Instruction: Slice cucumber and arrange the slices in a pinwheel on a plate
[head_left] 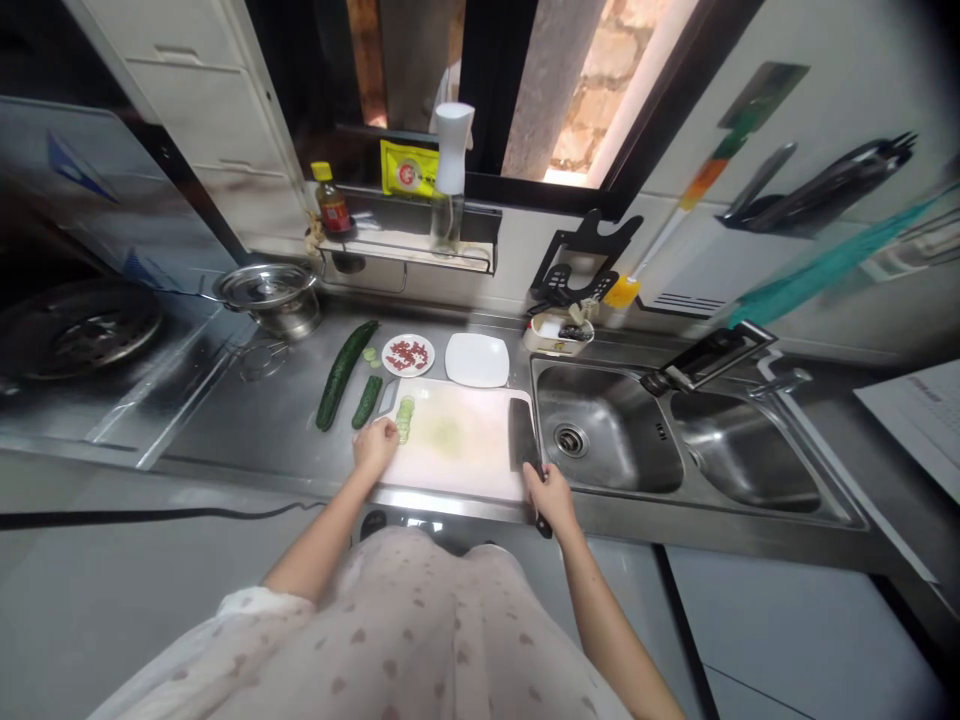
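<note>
A white cutting board [465, 450] lies on the steel counter in front of me. My left hand [375, 445] rests at the board's left edge, fingers curled against a row of cucumber slices [405, 418]. My right hand [551, 495] grips the handle of a cleaver [521, 432], whose dark blade lies flat on the board's right edge. A whole cucumber [341, 372] and a shorter cucumber piece [367, 401] lie left of the board. Behind the board stand a small plate of chopped red pieces [408, 354] and an empty white plate [477, 360].
A double steel sink [675, 440] with a tap [712, 355] sits right of the board. A lidded steel pot [270, 295] stands at the back left beside a stove burner [79, 330]. A wall shelf holds a sauce bottle [330, 200] and a spray bottle [450, 175].
</note>
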